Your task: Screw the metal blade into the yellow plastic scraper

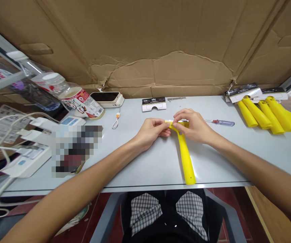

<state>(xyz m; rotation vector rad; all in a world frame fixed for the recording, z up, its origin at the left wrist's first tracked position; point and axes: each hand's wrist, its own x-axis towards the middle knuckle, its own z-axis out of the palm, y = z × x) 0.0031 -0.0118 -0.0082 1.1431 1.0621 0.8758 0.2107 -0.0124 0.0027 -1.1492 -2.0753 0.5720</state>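
A yellow T-shaped scraper (pixel 186 158) lies on the table, its handle pointing toward the front edge. My left hand (pixel 153 131) is closed on the left end of its head, thumb on top. On the right part of the head, my right hand (pixel 193 125) has thumb and fingers pinched; whether a small part is between the fingertips is hidden. Just right of that hand lies a screwdriver (pixel 222 123) with a clear purple handle, its shaft tip behind my fingers. A thin metal blade (pixel 176 99) rests behind the hands, beside a black and white packaging card (pixel 154 104).
Several yellow scraper handles (pixel 272 114) with cards are piled at the back right. On the left stand a power strip (pixel 31 155) with white cables, a labelled bottle (pixel 81 101) and a phone (pixel 107 98). A cardboard wall (pixel 160 40) closes off the back.
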